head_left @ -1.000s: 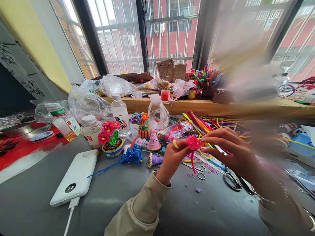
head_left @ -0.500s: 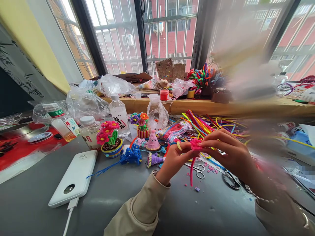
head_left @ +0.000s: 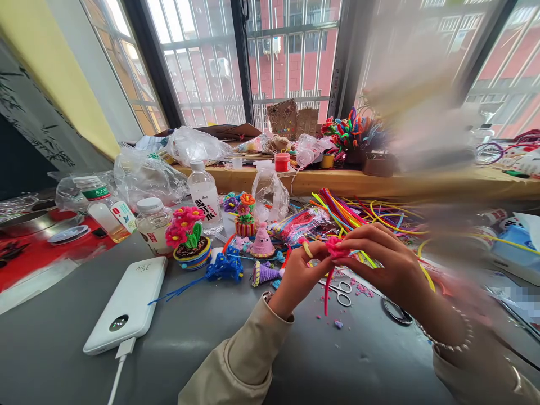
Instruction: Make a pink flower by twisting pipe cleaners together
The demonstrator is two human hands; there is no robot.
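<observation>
A pink pipe-cleaner flower [head_left: 334,247] is pinched between my two hands above the grey table, its fuzzy stem hanging straight down. My left hand [head_left: 301,275], with a pale ring on one finger, closes its fingertips on the flower's left side. From the right, my right hand [head_left: 386,261] grips the petals between thumb and fingers. Scissors [head_left: 343,292] lie on the table just behind the stem. To the left of my hands stand a purple crocheted cone [head_left: 265,273] and a pink cone figure [head_left: 262,243]. Blue pipe-cleaner flowers [head_left: 224,266] lie farther left.
A white power bank [head_left: 130,304] with a cable lies at left. Behind it are a potted pink flower [head_left: 192,247] and a water bottle [head_left: 205,197]. Loose pipe cleaners [head_left: 337,211] spread behind my hands. A roll of tape [head_left: 396,311] is at right. Part of the right side is blurred.
My right hand has shifted slightly left around the flower, and its wrist with the beaded bracelet shows more clearly. The flower's stem has swung a little to the left.
</observation>
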